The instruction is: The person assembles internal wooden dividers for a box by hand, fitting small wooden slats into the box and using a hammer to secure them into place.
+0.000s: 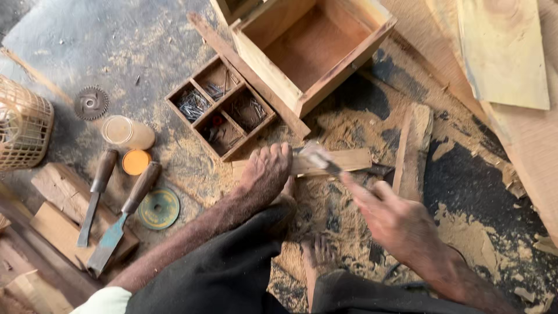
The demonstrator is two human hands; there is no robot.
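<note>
Firstly, at the far left edge of the floor (70, 35) stands a woven basket (22, 125), and beside it lie a small toothed saw disc (91, 103), a clear jar (127, 132) on its side and an orange lid (136, 162). Below these, two chisels (119, 218) with wooden handles lie side by side on scrap boards, blades pointing to the lower left, next to a green grinding disc (158, 208). A divided nail tray (221, 107) sits just left of the open wooden box (311, 49) at the top edge.

In the middle, a bare foot (264, 174) presses on the left end of a short wooden strip (343, 160). The strip lies with its long axis nearly left to right, in the sawdust.

The right hand (395, 218) comes from the lower right, and its grip is closed around a blurred metal tool (319, 156), whose tip touches the strip just right of the toes. So the strip lies up and to the left from this hand. I cannot see the left hand; only a forearm passes down to the lower left.

Right of the strip, an upright plank piece (414, 145) stands very near the hand, so room on this side is narrow. Toward the bottom edge the sawdust is more open. Large boards (505, 52) fill the upper right corner.
</note>
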